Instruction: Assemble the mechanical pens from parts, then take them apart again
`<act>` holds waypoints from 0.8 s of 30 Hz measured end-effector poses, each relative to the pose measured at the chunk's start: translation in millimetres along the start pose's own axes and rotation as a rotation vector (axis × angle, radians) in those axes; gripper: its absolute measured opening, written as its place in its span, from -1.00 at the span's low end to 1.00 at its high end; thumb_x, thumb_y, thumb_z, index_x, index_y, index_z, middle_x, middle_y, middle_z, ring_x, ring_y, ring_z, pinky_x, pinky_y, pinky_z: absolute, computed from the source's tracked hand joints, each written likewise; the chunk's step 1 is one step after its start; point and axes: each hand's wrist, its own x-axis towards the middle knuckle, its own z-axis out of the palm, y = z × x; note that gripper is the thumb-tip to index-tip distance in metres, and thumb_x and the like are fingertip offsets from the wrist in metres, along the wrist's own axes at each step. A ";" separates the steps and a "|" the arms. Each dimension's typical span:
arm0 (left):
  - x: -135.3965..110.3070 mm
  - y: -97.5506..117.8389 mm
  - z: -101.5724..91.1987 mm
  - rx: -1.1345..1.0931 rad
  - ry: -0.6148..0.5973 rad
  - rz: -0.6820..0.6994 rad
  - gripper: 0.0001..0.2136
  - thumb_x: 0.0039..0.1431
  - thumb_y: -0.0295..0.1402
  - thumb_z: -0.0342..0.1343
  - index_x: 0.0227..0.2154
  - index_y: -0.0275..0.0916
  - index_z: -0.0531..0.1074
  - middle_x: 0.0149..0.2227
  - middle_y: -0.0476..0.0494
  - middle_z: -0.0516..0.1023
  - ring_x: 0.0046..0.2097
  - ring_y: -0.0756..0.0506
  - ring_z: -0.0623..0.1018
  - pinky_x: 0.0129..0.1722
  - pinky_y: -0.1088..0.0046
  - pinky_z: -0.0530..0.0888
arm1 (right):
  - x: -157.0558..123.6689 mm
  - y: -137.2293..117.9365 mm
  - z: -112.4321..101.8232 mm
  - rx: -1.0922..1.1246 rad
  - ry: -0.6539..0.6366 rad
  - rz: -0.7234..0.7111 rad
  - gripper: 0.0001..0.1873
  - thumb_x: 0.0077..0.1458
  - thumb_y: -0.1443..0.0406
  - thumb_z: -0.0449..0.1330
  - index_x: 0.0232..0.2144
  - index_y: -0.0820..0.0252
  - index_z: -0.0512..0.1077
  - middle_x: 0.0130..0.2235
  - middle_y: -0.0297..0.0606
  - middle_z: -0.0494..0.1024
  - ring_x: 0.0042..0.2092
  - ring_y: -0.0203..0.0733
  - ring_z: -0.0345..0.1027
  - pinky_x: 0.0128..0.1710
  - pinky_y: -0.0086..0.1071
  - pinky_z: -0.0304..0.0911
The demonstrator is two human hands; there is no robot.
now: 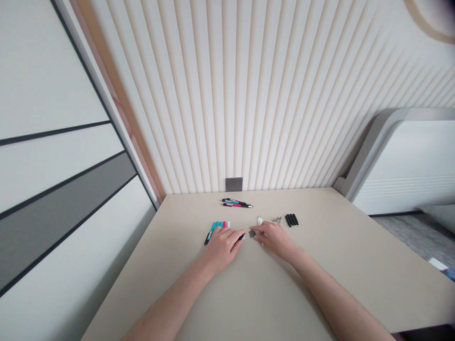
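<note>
My left hand [224, 242] is closed, palm down, around a small black pen part [241, 236] that sticks out at its fingertips. Under and behind that hand lie turquoise, red and white pen barrels [212, 230], partly covered. To the right, my right hand [274, 236] has thumb and index finger apart, on either side of a little group of small grey pieces [252, 234] on the table; their kind is too small to tell. White slim parts [260, 220] lie just behind its fingers, partly hidden.
Whole pens [236, 203] in turquoise, red and black lie farther back on the beige table [305, 284]. Small grey tips [277, 219] and several black tubes [292, 219] lie right of the hands. A dark socket [233, 184] sits on the ribbed wall.
</note>
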 end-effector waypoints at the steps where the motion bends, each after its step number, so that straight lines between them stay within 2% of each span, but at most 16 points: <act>1: 0.1 0.1 -0.3 -0.001 -0.005 -0.003 -0.72 0.31 -0.41 -0.01 0.05 -0.14 0.38 -0.15 -0.14 0.60 -0.10 -0.14 0.53 -0.07 0.24 0.37 | -0.1 -0.1 0.0 -0.003 0.002 -0.004 -0.66 0.16 0.25 0.17 -0.01 -0.02 0.51 -0.17 -0.22 0.58 -0.16 -0.13 0.44 -0.12 -0.36 0.19; 9: 0.0 0.0 -0.9 -0.006 -0.008 -0.003 -0.71 0.31 -0.41 -0.02 0.06 -0.13 0.37 -0.14 -0.14 0.60 -0.09 -0.14 0.53 -0.05 0.25 0.37 | -0.6 -2.8 -1.8 -0.003 -0.012 0.000 -0.70 0.16 0.25 0.16 -0.07 -0.03 0.55 -0.20 -0.23 0.57 -0.18 -0.14 0.44 -0.15 -0.36 0.19; 15: -0.1 -0.5 -0.2 -0.005 -0.012 -0.010 -0.71 0.30 -0.41 -0.01 0.06 -0.13 0.38 -0.14 -0.14 0.60 -0.09 -0.15 0.53 -0.06 0.24 0.38 | -1.3 -2.0 -1.7 -0.011 0.008 0.019 -0.64 0.15 0.20 0.19 0.01 0.02 0.49 -0.21 -0.23 0.58 -0.17 -0.13 0.43 -0.13 -0.35 0.18; 24: -0.2 0.7 -1.0 0.003 -0.023 -0.009 -0.72 0.30 -0.43 0.01 0.04 -0.14 0.37 -0.13 -0.11 0.60 -0.09 -0.14 0.53 -0.06 0.25 0.36 | -0.4 -2.5 -0.1 -0.032 0.010 0.022 -0.75 0.15 0.22 0.18 -0.14 0.05 0.56 -0.22 -0.24 0.59 -0.17 -0.12 0.44 -0.16 -0.35 0.17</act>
